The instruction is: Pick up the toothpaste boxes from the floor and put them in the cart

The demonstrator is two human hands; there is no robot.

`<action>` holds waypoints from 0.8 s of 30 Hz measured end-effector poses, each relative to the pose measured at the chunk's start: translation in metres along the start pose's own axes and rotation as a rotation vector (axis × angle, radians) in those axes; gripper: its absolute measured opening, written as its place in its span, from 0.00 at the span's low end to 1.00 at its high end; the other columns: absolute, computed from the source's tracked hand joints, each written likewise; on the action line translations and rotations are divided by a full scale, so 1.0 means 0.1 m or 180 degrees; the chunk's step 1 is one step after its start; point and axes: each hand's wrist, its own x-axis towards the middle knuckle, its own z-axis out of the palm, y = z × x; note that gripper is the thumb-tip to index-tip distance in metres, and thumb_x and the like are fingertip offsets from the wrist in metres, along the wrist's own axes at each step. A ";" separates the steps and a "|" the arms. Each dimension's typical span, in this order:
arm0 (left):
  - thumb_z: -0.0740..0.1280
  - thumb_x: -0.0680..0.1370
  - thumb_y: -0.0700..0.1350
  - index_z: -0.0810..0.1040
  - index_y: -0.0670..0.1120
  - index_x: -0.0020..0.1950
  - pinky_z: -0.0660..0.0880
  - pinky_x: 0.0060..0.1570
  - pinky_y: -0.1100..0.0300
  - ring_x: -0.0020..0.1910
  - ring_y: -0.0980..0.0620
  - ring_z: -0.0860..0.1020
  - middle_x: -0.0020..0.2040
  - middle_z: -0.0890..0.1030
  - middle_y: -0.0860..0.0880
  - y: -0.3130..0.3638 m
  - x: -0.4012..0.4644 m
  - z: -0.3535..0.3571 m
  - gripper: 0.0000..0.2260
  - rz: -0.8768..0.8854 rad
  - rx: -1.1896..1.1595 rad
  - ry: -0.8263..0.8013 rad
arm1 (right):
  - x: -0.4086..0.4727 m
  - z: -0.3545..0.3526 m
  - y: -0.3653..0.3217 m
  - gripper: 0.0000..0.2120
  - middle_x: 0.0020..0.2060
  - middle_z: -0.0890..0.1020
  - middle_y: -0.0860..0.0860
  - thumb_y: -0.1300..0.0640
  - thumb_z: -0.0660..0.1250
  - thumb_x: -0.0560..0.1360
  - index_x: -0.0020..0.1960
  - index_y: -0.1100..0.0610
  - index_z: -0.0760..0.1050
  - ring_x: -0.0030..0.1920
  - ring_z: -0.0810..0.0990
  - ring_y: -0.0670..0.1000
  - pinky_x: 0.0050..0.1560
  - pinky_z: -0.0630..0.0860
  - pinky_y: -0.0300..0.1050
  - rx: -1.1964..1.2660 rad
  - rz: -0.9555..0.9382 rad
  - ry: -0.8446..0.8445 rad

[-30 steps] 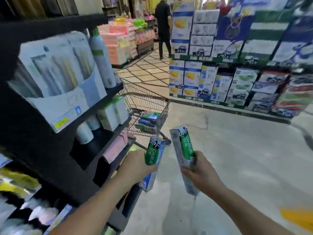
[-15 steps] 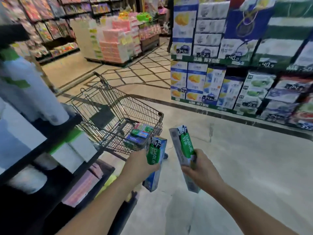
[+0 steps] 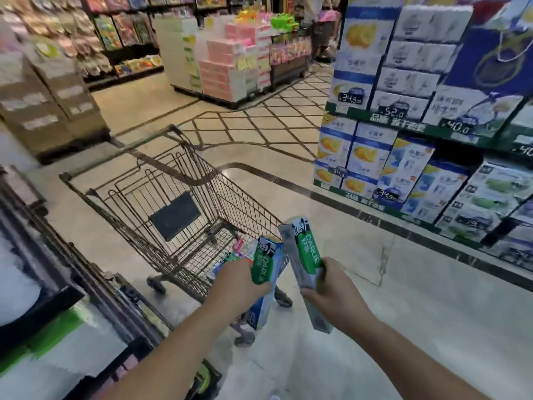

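Observation:
My left hand (image 3: 238, 281) grips a green and blue toothpaste box (image 3: 265, 267), held upright at the near corner of the wire shopping cart (image 3: 161, 194). My right hand (image 3: 331, 290) grips a second toothpaste box (image 3: 302, 249), green and grey, tilted and just right of the cart's near corner. Both boxes are side by side, a little apart. Inside the cart's basket, a few toothpaste boxes (image 3: 233, 255) lie at the near end, partly hidden behind my left hand.
A dark shelf unit (image 3: 72, 284) with products runs along the left, close to the cart. Stacked cartons on shelves (image 3: 403, 157) fill the right side. Pink and white stacked goods (image 3: 230, 70) stand at the back. Cardboard boxes (image 3: 49, 105) sit far left.
The view has moved forward and turned left, so the whole cart now shows. Both hands, each still holding its box, have come closer to the cart's near corner.

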 end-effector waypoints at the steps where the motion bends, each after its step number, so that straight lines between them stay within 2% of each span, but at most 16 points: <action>1: 0.73 0.72 0.56 0.72 0.46 0.39 0.65 0.24 0.62 0.26 0.55 0.71 0.33 0.75 0.50 0.00 0.15 -0.02 0.16 -0.0039 -0.0059 0.0000 | 0.18 0.00 -0.04 0.20 0.44 0.73 0.39 0.51 0.74 0.71 0.55 0.47 0.66 0.41 0.74 0.39 0.34 0.66 0.35 -0.0031 -0.0004 -0.0034; 3: 0.73 0.72 0.56 0.74 0.45 0.38 0.66 0.24 0.61 0.27 0.53 0.72 0.33 0.76 0.48 -0.02 0.43 -0.07 0.16 -0.0161 -0.0188 0.0046 | 0.52 0.00 -0.12 0.20 0.45 0.75 0.42 0.51 0.74 0.71 0.55 0.47 0.65 0.41 0.75 0.41 0.35 0.68 0.37 -0.0073 -0.0048 -0.0102; 6: 0.74 0.72 0.54 0.76 0.44 0.38 0.71 0.25 0.57 0.29 0.51 0.77 0.33 0.79 0.48 -0.09 0.73 -0.14 0.15 -0.0358 -0.0432 0.0185 | 0.98 0.05 -0.21 0.21 0.47 0.76 0.46 0.49 0.75 0.71 0.56 0.49 0.65 0.45 0.77 0.49 0.42 0.75 0.46 -0.0154 -0.0020 -0.0215; 9: 0.73 0.73 0.53 0.74 0.47 0.34 0.65 0.22 0.64 0.26 0.56 0.75 0.29 0.77 0.51 -0.18 0.99 -0.15 0.14 -0.0605 -0.0596 0.0304 | 1.42 0.15 -0.22 0.21 0.48 0.78 0.48 0.49 0.75 0.70 0.56 0.51 0.66 0.47 0.78 0.50 0.46 0.78 0.50 -0.0182 -0.0033 -0.0444; 11: 0.73 0.73 0.53 0.75 0.47 0.32 0.66 0.23 0.66 0.27 0.57 0.76 0.28 0.78 0.51 -0.25 1.16 -0.14 0.15 -0.0767 -0.0673 0.0327 | 1.69 0.23 -0.21 0.21 0.48 0.78 0.49 0.50 0.75 0.70 0.55 0.52 0.67 0.46 0.78 0.49 0.46 0.77 0.51 -0.0182 -0.0055 -0.0577; 14: 0.73 0.72 0.55 0.78 0.42 0.35 0.78 0.30 0.55 0.30 0.50 0.81 0.30 0.81 0.46 -0.43 1.46 -0.07 0.17 -0.1156 -0.0805 0.0437 | 2.18 0.45 -0.18 0.21 0.47 0.77 0.50 0.50 0.76 0.70 0.55 0.54 0.68 0.45 0.77 0.50 0.45 0.76 0.49 -0.0244 -0.0183 -0.0846; 17: 0.73 0.72 0.52 0.78 0.38 0.40 0.80 0.35 0.48 0.32 0.45 0.82 0.34 0.82 0.41 -0.67 1.76 0.08 0.17 -0.1529 -0.1097 0.0782 | 2.72 0.79 -0.18 0.20 0.44 0.75 0.48 0.52 0.75 0.71 0.55 0.56 0.68 0.43 0.75 0.48 0.38 0.73 0.44 -0.0313 -0.0359 -0.1222; 19: 0.73 0.73 0.51 0.78 0.39 0.41 0.81 0.36 0.47 0.32 0.45 0.83 0.35 0.83 0.41 -0.85 1.92 0.23 0.15 -0.1765 -0.1187 0.0971 | 3.02 1.03 -0.15 0.20 0.42 0.72 0.46 0.55 0.73 0.74 0.58 0.58 0.66 0.40 0.72 0.44 0.32 0.66 0.36 -0.0308 -0.0437 -0.1417; 21: 0.72 0.74 0.54 0.78 0.41 0.37 0.82 0.35 0.46 0.30 0.48 0.83 0.32 0.83 0.44 -1.04 2.09 0.44 0.17 -0.2044 -0.1190 0.1009 | 3.28 1.30 -0.08 0.18 0.40 0.71 0.46 0.55 0.70 0.76 0.59 0.58 0.65 0.37 0.70 0.41 0.26 0.65 0.31 -0.0323 -0.0445 -0.1618; 23: 0.71 0.74 0.57 0.76 0.43 0.32 0.82 0.34 0.47 0.28 0.48 0.83 0.29 0.82 0.45 -1.23 2.30 0.69 0.19 -0.2319 -0.1210 0.0964 | 3.54 1.61 0.06 0.15 0.40 0.72 0.46 0.56 0.68 0.77 0.57 0.58 0.65 0.36 0.71 0.41 0.26 0.67 0.30 -0.0372 -0.0348 -0.1765; 24: 0.70 0.74 0.58 0.74 0.44 0.32 0.82 0.33 0.50 0.27 0.47 0.82 0.28 0.81 0.45 -1.33 2.40 0.83 0.21 -0.2434 -0.1168 0.0905 | 3.64 1.77 0.16 0.15 0.40 0.73 0.48 0.56 0.69 0.77 0.56 0.58 0.65 0.36 0.73 0.43 0.28 0.70 0.34 -0.0423 -0.0272 -0.1799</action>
